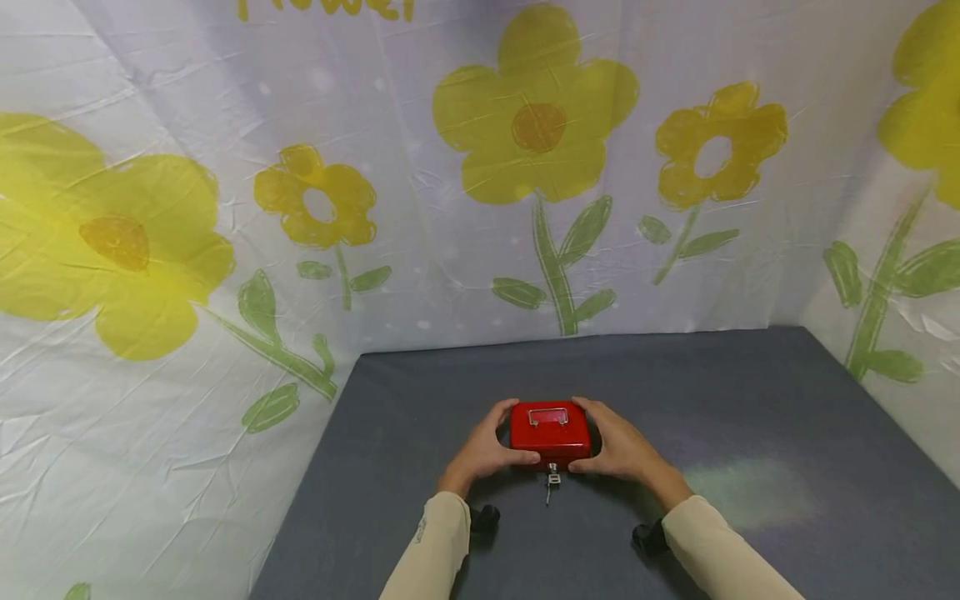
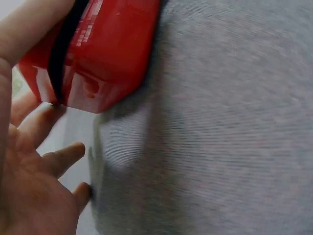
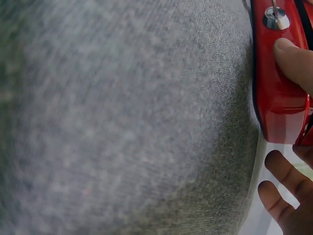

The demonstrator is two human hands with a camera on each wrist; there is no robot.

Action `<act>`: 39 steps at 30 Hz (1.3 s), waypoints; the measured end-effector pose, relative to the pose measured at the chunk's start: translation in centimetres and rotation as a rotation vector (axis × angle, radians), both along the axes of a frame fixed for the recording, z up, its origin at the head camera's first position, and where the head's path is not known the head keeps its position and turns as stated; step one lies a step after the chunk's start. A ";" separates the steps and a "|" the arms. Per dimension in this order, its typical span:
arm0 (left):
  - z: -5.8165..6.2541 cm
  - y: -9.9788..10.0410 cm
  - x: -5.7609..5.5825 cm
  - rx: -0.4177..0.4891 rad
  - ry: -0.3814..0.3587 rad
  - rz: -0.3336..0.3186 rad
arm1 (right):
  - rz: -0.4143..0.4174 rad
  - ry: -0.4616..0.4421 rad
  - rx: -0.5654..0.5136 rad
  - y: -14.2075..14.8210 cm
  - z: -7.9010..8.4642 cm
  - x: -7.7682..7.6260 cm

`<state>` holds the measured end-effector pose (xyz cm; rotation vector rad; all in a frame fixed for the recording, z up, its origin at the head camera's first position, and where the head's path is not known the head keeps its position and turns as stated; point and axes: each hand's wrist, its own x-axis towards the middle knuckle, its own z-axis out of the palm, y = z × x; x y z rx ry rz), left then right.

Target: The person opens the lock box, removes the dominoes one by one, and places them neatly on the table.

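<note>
I'm looking down on a dark grey desk (image 1: 765,383) whose top shows a fine woven texture in both wrist views, with a pale patch of light on its right part. Wrinkled white sheeting (image 1: 420,308) stands behind it and along both sides, printed with yellow flowers on green stems; a large yellow flower (image 1: 538,87) is straight ahead of me, and part of some yellow lettering (image 1: 330,7) shows at the top edge.

The red box (image 1: 551,440) sits upright on the desk, near the middle, its metal handle (image 1: 548,410) lying on the lid and a key (image 1: 553,479) hanging at the front lock (image 3: 277,18).

My left hand (image 1: 483,450) is clamped on the box's left end, thumb at the front and forefinger at the back corner. My right hand (image 1: 621,446) has the right end the same way, its thumb pressed on the front face near the lock. In each wrist view, two of the lower fingers spread clear of the box.
</note>
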<state>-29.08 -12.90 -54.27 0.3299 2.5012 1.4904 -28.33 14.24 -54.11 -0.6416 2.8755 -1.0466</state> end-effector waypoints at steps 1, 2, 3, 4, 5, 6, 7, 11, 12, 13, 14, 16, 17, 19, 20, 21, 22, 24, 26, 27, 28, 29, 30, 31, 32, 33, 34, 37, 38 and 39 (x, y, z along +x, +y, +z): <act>0.1 0.0 0.0 -0.004 -0.002 0.004 | 0.000 -0.001 -0.001 0.0 0.0 0.0; 0.2 0.0 0.0 -0.008 -0.005 0.006 | 0.001 -0.004 -0.002 0.0 0.0 0.0; 0.3 0.0 0.0 -0.014 -0.005 0.007 | 0.002 -0.006 -0.002 0.0 0.1 0.0; 0.3 0.0 0.0 -0.020 -0.003 0.006 | 0.008 -0.003 -0.003 0.0 0.1 0.0; 0.3 0.0 0.1 -0.023 -0.003 0.005 | 0.016 -0.004 -0.012 0.1 0.1 0.0; 0.2 0.0 0.1 -0.026 -0.002 0.004 | 0.022 -0.006 -0.023 0.1 0.2 0.0; 0.2 0.0 0.2 -0.030 -0.004 0.004 | 0.029 -0.008 -0.036 0.2 0.3 0.0; 0.1 0.1 0.3 -0.041 -0.002 0.014 | 0.055 -0.009 -0.065 0.5 0.7 0.0; 0.0 0.1 0.3 -0.044 -0.001 0.017 | 0.055 -0.010 -0.061 0.6 0.8 -0.1; 0.0 0.1 0.3 -0.049 -0.001 0.019 | 0.057 -0.009 -0.053 0.6 0.9 -0.1; 0.0 0.1 0.4 -0.052 0.002 0.019 | 0.057 -0.011 -0.046 0.7 1.0 -0.2; -0.1 0.1 0.4 -0.062 0.006 0.018 | 0.055 -0.019 -0.039 0.8 1.2 -0.2; -0.1 0.1 0.4 -0.067 0.007 0.018 | 0.052 -0.024 -0.037 0.8 1.2 -0.3; 0.0 0.1 0.5 -0.073 0.010 0.016 | 0.050 -0.038 -0.041 0.9 1.3 -0.5; 0.0 0.1 0.5 -0.075 0.013 0.014 | 0.052 -0.044 -0.044 0.9 1.4 -0.6; 0.1 0.0 0.5 -0.077 0.012 0.014 | 0.054 -0.049 -0.044 0.9 1.4 -0.7; 0.1 0.0 0.5 -0.078 0.010 0.016 | 0.057 -0.055 -0.045 1.0 1.4 -0.8; 0.2 0.0 0.5 -0.078 0.005 0.015 | 0.065 -0.062 -0.046 1.0 1.5 -1.0; 0.3 -0.1 0.4 -0.088 -0.002 0.016 | 0.071 -0.076 -0.054 1.0 1.6 -1.1; 0.3 -0.1 0.4 -0.097 -0.007 0.019 | 0.072 -0.084 -0.059 1.1 1.6 -1.1; 0.4 -0.1 0.4 -0.105 -0.009 0.020 | 0.073 -0.093 -0.065 1.1 1.7 -1.1; 0.4 -0.1 0.3 -0.115 -0.008 0.020 | 0.073 -0.100 -0.069 1.1 1.7 -1.1; 0.4 -0.1 0.4 -0.129 -0.005 0.022 | 0.073 -0.109 -0.076 1.1 1.8 -1.1; 0.5 -0.1 0.4 -0.143 -0.001 0.023 | 0.073 -0.115 -0.082 1.1 1.9 -1.1; 0.5 -0.1 0.4 -0.155 0.004 0.024 | 0.072 -0.119 -0.084 1.1 1.9 -1.1; 0.5 -0.1 0.4 -0.167 0.010 0.024 | 0.073 -0.122 -0.089 1.1 2.0 -1.2; 0.5 -0.1 0.5 -0.172 0.016 0.024 | 0.074 -0.126 -0.094 1.1 2.1 -1.2; 0.5 -0.2 0.6 -0.179 0.032 0.023 | 0.077 -0.135 -0.104 1.2 2.2 -1.2; 0.4 -0.2 0.7 -0.177 0.038 0.021 | 0.078 -0.140 -0.109 1.2 2.2 -1.3; 0.4 -0.3 0.7 -0.174 0.044 0.019 | 0.079 -0.145 -0.112 1.2 2.3 -1.3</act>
